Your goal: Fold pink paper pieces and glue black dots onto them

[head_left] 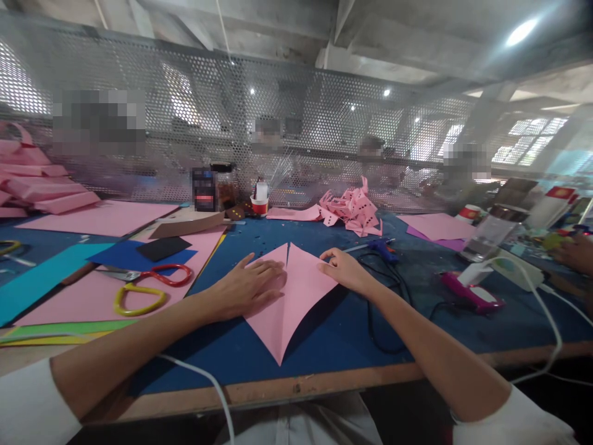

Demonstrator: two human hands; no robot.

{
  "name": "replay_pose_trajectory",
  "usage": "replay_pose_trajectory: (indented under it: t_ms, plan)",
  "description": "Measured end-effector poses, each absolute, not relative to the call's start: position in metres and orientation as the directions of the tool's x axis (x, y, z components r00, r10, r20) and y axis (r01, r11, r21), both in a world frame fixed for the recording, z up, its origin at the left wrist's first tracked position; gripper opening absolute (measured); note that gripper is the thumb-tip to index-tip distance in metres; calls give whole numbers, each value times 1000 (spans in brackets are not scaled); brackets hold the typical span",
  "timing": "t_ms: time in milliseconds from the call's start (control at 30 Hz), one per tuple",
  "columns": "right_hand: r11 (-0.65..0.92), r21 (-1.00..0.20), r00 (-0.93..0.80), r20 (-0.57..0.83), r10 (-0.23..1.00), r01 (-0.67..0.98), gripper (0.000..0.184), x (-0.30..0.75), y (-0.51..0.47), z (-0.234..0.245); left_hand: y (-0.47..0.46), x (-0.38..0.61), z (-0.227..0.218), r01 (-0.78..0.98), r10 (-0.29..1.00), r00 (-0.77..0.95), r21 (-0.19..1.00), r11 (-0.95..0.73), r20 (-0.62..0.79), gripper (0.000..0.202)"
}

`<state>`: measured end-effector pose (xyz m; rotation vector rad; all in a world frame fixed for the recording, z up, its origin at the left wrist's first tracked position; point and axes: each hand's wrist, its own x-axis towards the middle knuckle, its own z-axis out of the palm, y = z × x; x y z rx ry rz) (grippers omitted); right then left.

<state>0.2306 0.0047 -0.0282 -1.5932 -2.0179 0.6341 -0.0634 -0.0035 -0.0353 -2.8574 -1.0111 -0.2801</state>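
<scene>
In front of me a sheet of pink paper (296,290) lies on the blue table top, one corner pointing at me. A crease runs down its middle, with a short slit at the far end. My left hand (259,284) rests flat on its left half, fingers stretched out. At the right corner my right hand (345,270) pinches the edge between thumb and fingers, and that half curves up off the table. Left of my left hand are scissors (143,281) with one red and one yellow handle loop, lying on coloured paper.
A blue glue gun (383,250) with a black cable lies beyond my right hand. Further right are a magenta device (470,293), a clear jar (493,235) and white cables. Cut pink strips (352,210) sit by the mesh partition (315,123). Another person's hand (577,252) shows at far right.
</scene>
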Motion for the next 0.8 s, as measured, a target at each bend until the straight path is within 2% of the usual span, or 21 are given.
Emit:
replay_pose_trajectory:
  t_ms: [367, 800]
  plan:
    - [169, -637, -159, 74, 984, 752, 33, 228, 1, -26, -2, -64, -38, 634, 615, 762, -38, -772, 204, 47]
    - [179, -659, -188, 58, 980, 730, 34, 229, 0, -25, -1, -64, -41, 644, 627, 755, -37, -765, 192, 52]
